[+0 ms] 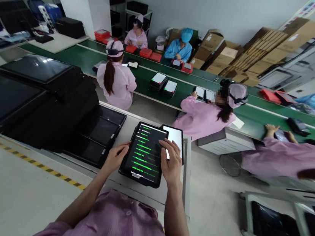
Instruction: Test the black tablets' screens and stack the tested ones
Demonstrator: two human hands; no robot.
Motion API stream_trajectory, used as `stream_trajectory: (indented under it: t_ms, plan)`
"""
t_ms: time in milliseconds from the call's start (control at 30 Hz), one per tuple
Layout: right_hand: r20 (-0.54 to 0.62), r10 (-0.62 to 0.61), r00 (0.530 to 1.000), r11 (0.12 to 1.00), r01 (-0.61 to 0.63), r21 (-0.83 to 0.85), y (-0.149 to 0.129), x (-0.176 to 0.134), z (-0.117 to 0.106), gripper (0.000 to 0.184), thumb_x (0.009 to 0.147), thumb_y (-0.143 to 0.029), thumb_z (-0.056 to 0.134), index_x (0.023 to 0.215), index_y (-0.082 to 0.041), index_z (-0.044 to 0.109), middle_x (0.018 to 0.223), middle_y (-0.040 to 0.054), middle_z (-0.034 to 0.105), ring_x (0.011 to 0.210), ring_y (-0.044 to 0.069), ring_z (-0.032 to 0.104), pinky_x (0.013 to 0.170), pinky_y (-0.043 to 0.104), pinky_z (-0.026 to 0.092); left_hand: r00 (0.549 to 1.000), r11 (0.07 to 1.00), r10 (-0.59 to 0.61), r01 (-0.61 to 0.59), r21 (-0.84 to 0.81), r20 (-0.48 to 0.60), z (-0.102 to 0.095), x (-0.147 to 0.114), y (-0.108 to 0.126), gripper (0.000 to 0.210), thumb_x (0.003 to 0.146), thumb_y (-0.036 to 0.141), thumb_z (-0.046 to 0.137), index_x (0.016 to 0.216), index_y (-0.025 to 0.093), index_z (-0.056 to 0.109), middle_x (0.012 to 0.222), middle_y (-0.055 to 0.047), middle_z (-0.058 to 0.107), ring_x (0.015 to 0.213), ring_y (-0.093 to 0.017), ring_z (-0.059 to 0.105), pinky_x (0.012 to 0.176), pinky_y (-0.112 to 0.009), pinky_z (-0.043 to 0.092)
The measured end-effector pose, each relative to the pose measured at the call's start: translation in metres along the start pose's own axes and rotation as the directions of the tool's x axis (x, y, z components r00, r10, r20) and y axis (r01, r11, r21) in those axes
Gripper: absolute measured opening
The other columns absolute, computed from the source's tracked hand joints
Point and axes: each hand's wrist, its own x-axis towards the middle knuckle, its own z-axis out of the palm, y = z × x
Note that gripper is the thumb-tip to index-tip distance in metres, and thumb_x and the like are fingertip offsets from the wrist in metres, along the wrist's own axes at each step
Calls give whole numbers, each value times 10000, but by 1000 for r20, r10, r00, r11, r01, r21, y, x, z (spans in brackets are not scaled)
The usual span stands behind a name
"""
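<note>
A black tablet (145, 153) lies on the white cart top in front of me, its dark screen showing lines of green and white text. My left hand (115, 158) is at the tablet's left edge, fingers bent against it. Over the right side of the screen hovers or rests my right hand (172, 160), fingers spread and the index finger near the upper right; whether it touches the glass I cannot tell. Partly hidden behind that hand, a second tablet (176, 136) with a bright white screen lies to the right.
Dark tablets (100, 124) lie left of my hands, beside black material (72, 111) and larger dark panels (34, 67). Beyond the cart (185, 182), several people work along a green conveyor bench (148, 73) carrying tablet stacks (158, 79). Another cart (247, 205) stands right; cardboard boxes (225, 53) line the wall.
</note>
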Motion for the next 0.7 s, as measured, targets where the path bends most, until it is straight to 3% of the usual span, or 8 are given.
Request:
stream_trajectory:
  t_ms: [333, 500, 600, 700]
  plan:
    - [8, -31, 999, 999, 31, 15, 0, -2, 6, 296, 1130, -229, 492, 1319, -286, 712, 1250, 40, 824, 1315, 261, 718, 1230, 581, 488, 1000, 1000, 17, -17, -3, -21, 1, -1, 0, 434, 1022, 533, 631, 1174, 203, 868, 1379, -107, 793, 1291, -298, 743, 1086, -398, 603]
    - [106, -35, 994, 999, 38, -21, 3, -1, 3, 287, 1130, -280, 516, 1354, -300, 695, 1289, 31, 814, 1367, 275, 687, 1294, 619, 402, 997, 1000, 18, -19, -7, -81, 3, -1, -4, 420, 994, 532, 680, 1189, 205, 858, 1287, -106, 829, 1218, -292, 770, 1067, -404, 611]
    - [-18, 119, 993, 993, -119, 4, 5, -9, -1, 327, 1140, -347, 479, 1388, -277, 680, 1329, 80, 778, 1313, 271, 697, 1211, 568, 492, 990, 1000, 14, -13, 7, -139, 4, -1, -6, 416, 959, 528, 729, 1197, 204, 837, 1237, -111, 841, 1083, -274, 796, 971, -388, 635]
    - [-92, 394, 914, 918, -389, 76, 11, -23, -3, 421, 1125, -483, 478, 1397, -235, 681, 1281, 131, 750, 1147, 275, 722, 1010, 480, 590, 987, 998, 47, -40, 47, -152, 3, -1, -2, 399, 966, 508, 727, 1219, 211, 807, 1244, -113, 835, 1020, -251, 787, 910, -368, 632]
